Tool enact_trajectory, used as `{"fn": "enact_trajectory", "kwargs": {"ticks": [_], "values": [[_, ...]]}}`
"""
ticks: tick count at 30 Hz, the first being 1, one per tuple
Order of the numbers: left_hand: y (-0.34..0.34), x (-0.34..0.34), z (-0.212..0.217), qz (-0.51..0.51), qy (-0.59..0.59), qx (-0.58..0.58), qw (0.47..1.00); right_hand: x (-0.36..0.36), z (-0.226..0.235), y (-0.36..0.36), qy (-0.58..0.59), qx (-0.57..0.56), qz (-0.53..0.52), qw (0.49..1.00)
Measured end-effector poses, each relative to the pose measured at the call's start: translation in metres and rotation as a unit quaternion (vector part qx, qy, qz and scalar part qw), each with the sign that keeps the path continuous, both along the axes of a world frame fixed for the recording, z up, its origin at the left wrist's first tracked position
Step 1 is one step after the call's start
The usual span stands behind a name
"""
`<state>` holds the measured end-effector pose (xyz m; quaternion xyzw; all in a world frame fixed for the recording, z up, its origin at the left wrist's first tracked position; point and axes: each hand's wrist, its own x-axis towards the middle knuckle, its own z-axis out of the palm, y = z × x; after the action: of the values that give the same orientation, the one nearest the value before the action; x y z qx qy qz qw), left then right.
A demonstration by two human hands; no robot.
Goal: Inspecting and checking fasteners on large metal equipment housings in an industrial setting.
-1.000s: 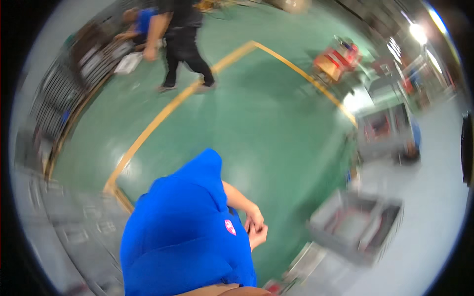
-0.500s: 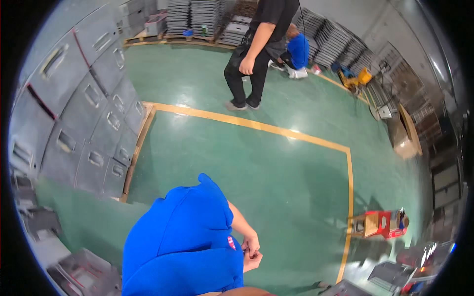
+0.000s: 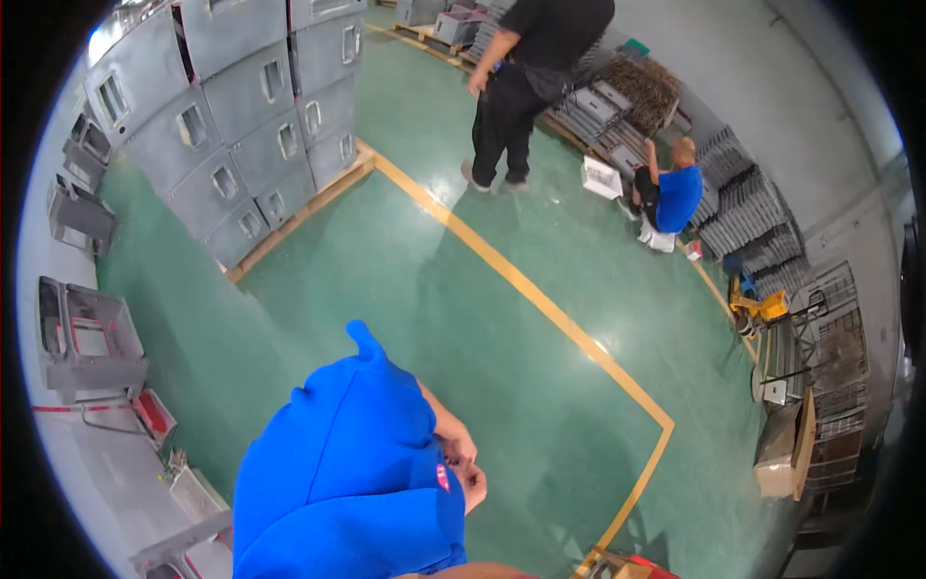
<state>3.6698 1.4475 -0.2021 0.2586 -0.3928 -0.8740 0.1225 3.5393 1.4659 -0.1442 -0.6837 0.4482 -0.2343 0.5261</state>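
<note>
Both hands are together in front of my body, beside the right edge of my blue shirt (image 3: 338,454). My left hand (image 3: 457,446) comes from the forearm beyond the shirt, its fingers bent in toward the other hand. Just below it, my right hand (image 3: 474,483) shows only in part, with curled fingers; the shirt covers the rest. The fingers of both hands meet. Whether something small is between them, I cannot make out. Green floor (image 3: 540,425) lies beyond the hands.
Grey metal cabinets (image 3: 231,125) stand stacked on a wooden pallet (image 3: 289,217) at left. A person in black (image 3: 521,96) stands ahead; another in blue (image 3: 680,198) sits low by stacked grey panels (image 3: 752,198). A yellow floor line (image 3: 540,299) crosses; a cardboard box (image 3: 779,449) is right.
My view has turned left, so the cabinets sit farther right and the red stool has slid to the bottom edge. My hands stay together. The seated person's arm is now raised.
</note>
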Motion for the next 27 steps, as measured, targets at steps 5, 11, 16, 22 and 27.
{"fn": "enact_trajectory", "kwargs": {"ticks": [5,11,16,22,27], "values": [[-0.097,-0.02,-0.007,0.03,-0.017,-0.047,0.998,-0.042,0.004,-0.081,-0.072,0.087,-0.084,0.99],[-0.196,-0.05,0.001,0.044,-0.049,-0.017,0.998,-0.142,-0.033,-0.149,-0.018,0.15,-0.185,0.971],[-0.245,-0.094,-0.007,0.111,-0.095,0.081,0.986,-0.228,-0.07,-0.169,0.046,0.18,-0.211,0.96],[-0.319,-0.143,-0.056,0.282,-0.146,0.186,0.93,-0.352,-0.095,-0.221,0.112,0.239,-0.219,0.939],[-0.402,-0.205,-0.046,0.314,-0.179,0.14,0.922,-0.449,-0.122,-0.276,0.154,0.276,-0.186,0.93]]}}
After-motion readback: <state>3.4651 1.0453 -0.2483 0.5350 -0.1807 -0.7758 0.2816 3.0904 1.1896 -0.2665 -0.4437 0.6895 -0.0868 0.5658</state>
